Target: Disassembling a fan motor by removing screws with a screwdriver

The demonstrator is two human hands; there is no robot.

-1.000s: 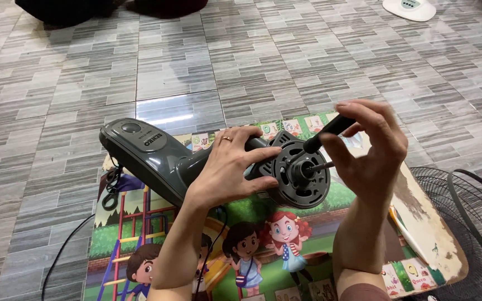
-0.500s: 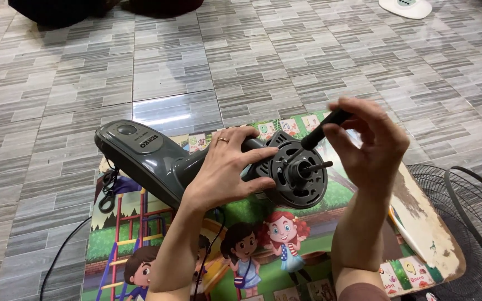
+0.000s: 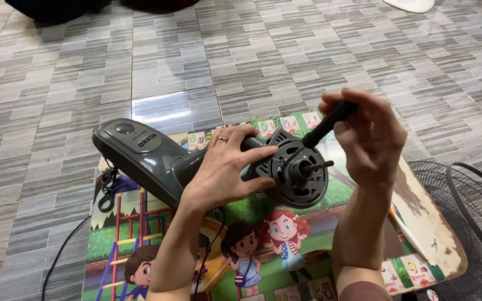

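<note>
**Fan motor steadied, screwdriver set at its face**

At the left, a black power cord [image 3: 106, 192] trails off a low worktop [image 3: 430, 234] covered in a cartoon picture. On it lies the grey fan body [image 3: 140, 153] (base to the far left). The left hand [image 3: 224, 167] has its fingers closed around the neck behind the round motor housing [image 3: 297, 173]. The right hand [image 3: 372, 139] grips a black-handled screwdriver [image 3: 327, 124], tip at the housing. A wire fan guard [image 3: 470, 212] lies on the tiled floor [image 3: 196, 56], far right.
</note>
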